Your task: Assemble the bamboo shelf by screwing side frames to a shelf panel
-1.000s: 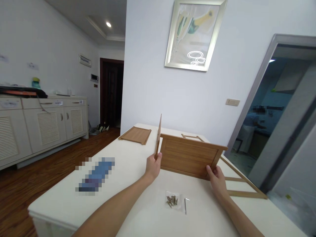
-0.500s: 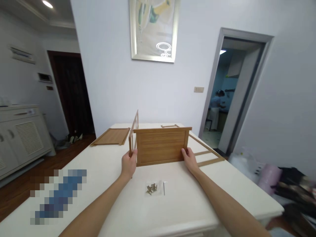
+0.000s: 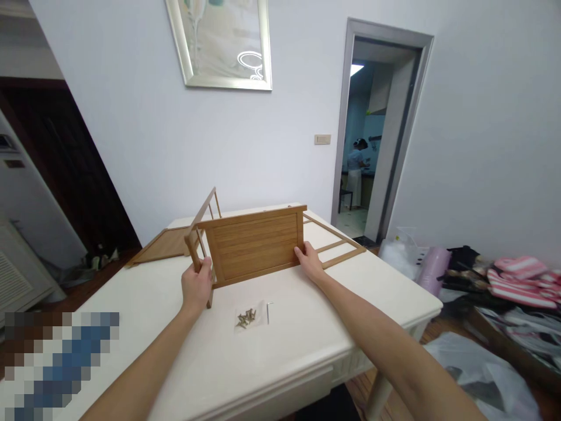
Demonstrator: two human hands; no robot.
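Note:
My left hand (image 3: 196,285) is closed round the near post of a slatted wooden side frame (image 3: 202,213), which stands upright and runs away from me. My right hand (image 3: 310,261) grips the lower right edge of a brown wooden panel (image 3: 256,245), thumb on its near face. The panel stands on its long edge, its left end against or very close to the side frame; whether they are joined I cannot tell. In front of it lie a clear bag of screws (image 3: 246,317) and a small hex key (image 3: 269,312).
Another wooden panel (image 3: 164,244) lies flat at the back left of the white table (image 3: 307,327), and an open wooden frame (image 3: 342,251) lies at the right. A blurred blue item (image 3: 74,365) is at the front left. Bags and clothes pile up right of the table. A person (image 3: 357,169) stands beyond the doorway.
My view has swung to the right. The side frame has turned so its slats show more, and the panel now slants slightly; both hands keep their holds.

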